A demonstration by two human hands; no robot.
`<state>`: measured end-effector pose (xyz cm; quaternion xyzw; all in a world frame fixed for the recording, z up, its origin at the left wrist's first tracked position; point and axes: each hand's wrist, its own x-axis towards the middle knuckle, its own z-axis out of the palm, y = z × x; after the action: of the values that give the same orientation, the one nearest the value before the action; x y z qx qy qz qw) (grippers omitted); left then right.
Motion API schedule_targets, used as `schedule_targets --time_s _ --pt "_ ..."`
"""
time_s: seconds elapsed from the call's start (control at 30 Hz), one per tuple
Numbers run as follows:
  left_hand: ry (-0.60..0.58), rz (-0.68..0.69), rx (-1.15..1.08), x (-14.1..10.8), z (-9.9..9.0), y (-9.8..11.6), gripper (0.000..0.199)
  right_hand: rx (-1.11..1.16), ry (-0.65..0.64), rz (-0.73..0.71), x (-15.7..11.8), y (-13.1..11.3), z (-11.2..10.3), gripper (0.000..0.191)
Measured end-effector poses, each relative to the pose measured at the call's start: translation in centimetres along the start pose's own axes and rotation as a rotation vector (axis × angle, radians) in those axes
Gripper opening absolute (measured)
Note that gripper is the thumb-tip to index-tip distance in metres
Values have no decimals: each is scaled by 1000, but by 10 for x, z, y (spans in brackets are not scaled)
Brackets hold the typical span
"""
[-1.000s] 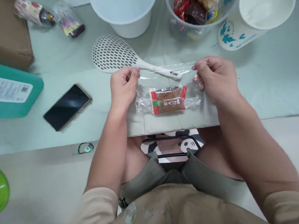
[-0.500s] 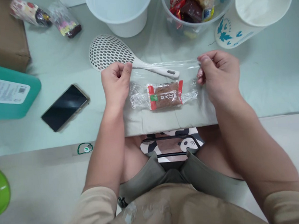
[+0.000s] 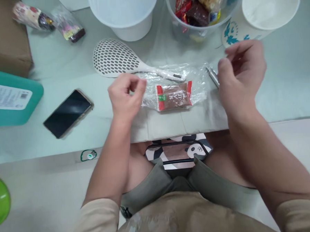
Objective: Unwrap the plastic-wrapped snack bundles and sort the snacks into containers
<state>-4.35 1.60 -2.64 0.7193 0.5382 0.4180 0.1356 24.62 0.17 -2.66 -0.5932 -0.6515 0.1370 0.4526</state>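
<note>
A snack packet (image 3: 174, 96) with red ends, a brown middle and a green mark lies on a sheet of clear plastic film (image 3: 198, 79) near the table's front edge. Beside the film's left edge is my left hand (image 3: 126, 96), its fingers curled and the thumb close to them; whether film is pinched there I cannot make out. To the right, my right hand (image 3: 242, 76) hovers with thumb and fingers apart, nothing between them. Close by its thumb lies a thin silver metal tool (image 3: 212, 76), partly hidden. A white slotted skimmer (image 3: 115, 57) lies behind, its handle end touching the film.
Along the back stand a white tub (image 3: 133, 29), a clear bowl (image 3: 175, 28) of wrapped snacks and a large paper cup (image 3: 259, 31). At left are a phone (image 3: 68, 113), a teal container (image 3: 30, 98), a cardboard box (image 3: 7, 40) and two wrapped snacks (image 3: 68, 25).
The film, held stretched between both hands before, has dropped flat around the packet. My right hand has let go and moved right, uncovering the silver tool. My left hand has shifted slightly right and nearer me.
</note>
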Motion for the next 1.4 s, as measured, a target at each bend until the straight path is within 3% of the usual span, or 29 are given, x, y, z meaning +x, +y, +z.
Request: schedule_targets --time_s 0.07,0.17,0.33,0.43,0.53,0.67,0.77,0.87,0.97,1.1,1.3,1.4 --pt "-166 88 46 -12 -3 10 43 -40 -40 -47 -9 -15 -2 4" --pt "-304 98 126 -22 -7 10 26 -133 -282 -117 -21 -25 -1 10" --pt "-419 46 177 -25 -10 -2 25 -225 -451 -57 -29 -17 -3 39" --pt "-455 17 178 -24 -10 -4 25 -225 -498 -46 -28 -14 -5 44" --pt "-440 10 136 -21 -11 -4 17 -205 -509 -64 -27 -14 -7 41" --pt "-353 56 60 -18 -15 -1 5 -198 -421 -128 -25 -16 -11 27" --pt "-232 127 26 -20 -14 5 8 -188 -415 -213 -26 -21 -17 10" --pt "-48 247 26 -26 -11 10 7 -237 -480 -259 -30 -27 -23 15" --pt "33 362 50 -32 -10 13 10 -295 -510 -320 -36 -26 -26 16" --pt "7 482 123 -38 -16 10 12 -261 -459 -473 -44 -13 -26 13" --pt "-163 429 222 -52 -29 7 9 -277 -683 -443 -46 -4 -26 13" --pt "-279 401 270 -58 -33 7 7 -299 -710 -478 -46 -3 -28 17"
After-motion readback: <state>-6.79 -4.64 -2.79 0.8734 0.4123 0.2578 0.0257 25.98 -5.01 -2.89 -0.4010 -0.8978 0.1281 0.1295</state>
